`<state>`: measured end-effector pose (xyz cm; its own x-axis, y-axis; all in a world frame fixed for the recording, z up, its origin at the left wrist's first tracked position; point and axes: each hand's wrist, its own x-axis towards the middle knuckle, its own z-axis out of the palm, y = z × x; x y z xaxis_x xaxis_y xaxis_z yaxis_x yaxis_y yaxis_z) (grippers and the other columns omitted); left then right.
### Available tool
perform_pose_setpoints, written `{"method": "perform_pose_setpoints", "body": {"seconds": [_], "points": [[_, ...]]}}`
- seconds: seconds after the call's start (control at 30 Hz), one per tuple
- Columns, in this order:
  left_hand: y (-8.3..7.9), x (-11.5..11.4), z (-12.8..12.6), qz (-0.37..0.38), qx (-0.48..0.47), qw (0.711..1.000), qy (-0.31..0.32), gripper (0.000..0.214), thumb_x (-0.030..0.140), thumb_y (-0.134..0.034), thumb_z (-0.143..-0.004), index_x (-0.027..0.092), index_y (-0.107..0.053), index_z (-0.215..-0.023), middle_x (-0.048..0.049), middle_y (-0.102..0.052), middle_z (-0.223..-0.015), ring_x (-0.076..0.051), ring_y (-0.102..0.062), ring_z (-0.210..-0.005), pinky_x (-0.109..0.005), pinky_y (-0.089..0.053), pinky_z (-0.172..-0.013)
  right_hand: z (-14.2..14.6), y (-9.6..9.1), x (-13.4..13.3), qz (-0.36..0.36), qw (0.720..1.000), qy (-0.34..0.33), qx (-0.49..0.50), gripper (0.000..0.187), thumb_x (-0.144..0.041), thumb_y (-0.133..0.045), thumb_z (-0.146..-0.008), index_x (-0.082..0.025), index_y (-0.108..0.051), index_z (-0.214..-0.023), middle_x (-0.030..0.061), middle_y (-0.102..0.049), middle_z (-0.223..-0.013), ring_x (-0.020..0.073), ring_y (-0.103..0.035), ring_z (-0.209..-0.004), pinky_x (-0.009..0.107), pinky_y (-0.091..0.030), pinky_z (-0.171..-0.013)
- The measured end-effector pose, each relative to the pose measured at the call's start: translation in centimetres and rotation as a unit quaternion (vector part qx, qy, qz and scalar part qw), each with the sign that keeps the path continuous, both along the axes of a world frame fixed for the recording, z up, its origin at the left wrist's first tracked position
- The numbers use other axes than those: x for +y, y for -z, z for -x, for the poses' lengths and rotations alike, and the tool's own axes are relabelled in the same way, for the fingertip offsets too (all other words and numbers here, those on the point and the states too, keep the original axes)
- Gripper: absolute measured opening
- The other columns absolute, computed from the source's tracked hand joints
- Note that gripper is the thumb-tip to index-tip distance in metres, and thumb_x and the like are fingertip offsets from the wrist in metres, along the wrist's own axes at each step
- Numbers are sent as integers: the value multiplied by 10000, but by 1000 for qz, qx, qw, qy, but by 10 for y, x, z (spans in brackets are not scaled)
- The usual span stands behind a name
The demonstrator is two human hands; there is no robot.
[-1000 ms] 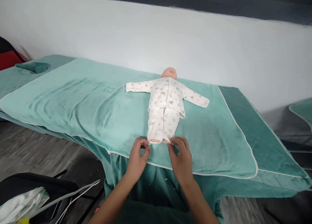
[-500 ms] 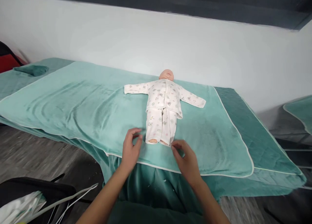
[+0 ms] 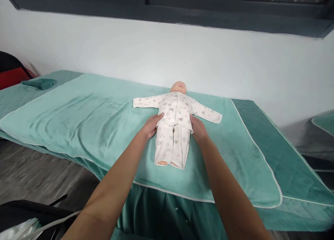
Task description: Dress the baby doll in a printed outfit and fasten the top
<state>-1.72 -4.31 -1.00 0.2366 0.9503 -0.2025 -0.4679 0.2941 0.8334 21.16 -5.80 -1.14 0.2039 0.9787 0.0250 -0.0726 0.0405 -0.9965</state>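
A baby doll lies on its back on a light green velvet blanket, its head towards the wall. It wears a white patterned shirt with both sleeves spread out, and matching white pants. My left hand holds the doll's left-hand side at the waist, thumb on the shirt and fingers curled in at its edge. On the opposite side, my right hand grips the waist, with its fingers partly hidden. A bit of the doll's skin shows at the pants' cuff.
The blanket covers a bed with a darker green cover. Behind it rises a white wall below a dark window frame. A black bag or chair with a white cable is at lower left.
Both hands have moved up from beside the pants' cuffs to the doll's waist and taken hold of its sides. My view has tilted up slightly.
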Motion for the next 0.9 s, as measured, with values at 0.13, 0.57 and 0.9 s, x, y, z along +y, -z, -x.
{"method": "perform_pose_setpoints", "body": {"seconds": [0.13, 0.57, 0.9], "points": [[3, 13, -9, 0, -11, 1000, -8, 491, 314, -844, -711, 94, -695, -1123, -141, -769, -1040, -241, -746, -853, -380, -618, -834, 3, 2, 8, 2, 983, -122, 140, 402, -501, -617, -892, -225, -667, -1180, 60, -754, -1112, 247, -687, -1101, 437, -583, -921], [10, 42, -29, 19, -73, 996, -54, 427, 327, -810, -748, 79, -709, -1080, -145, -774, -1011, -228, -745, -859, -337, -618, -829, -16, 8, 13, 39, 923, -176, 340, 464, -299, -612, -925, -308, -562, -1386, 6, -660, -1359, 185, -556, -1335, 402, -504, -1100], [6, -27, -12, -5, -157, 975, -155, 369, 223, -757, -788, 134, -662, -1133, -124, -744, -1139, -210, -717, -1036, -368, -539, -1012, -9, -13, -8, 80, 931, -176, 309, 338, -336, -433, -987, -206, -682, -1177, 56, -710, -1271, 185, -554, -1335, 411, -437, -1141]]}}
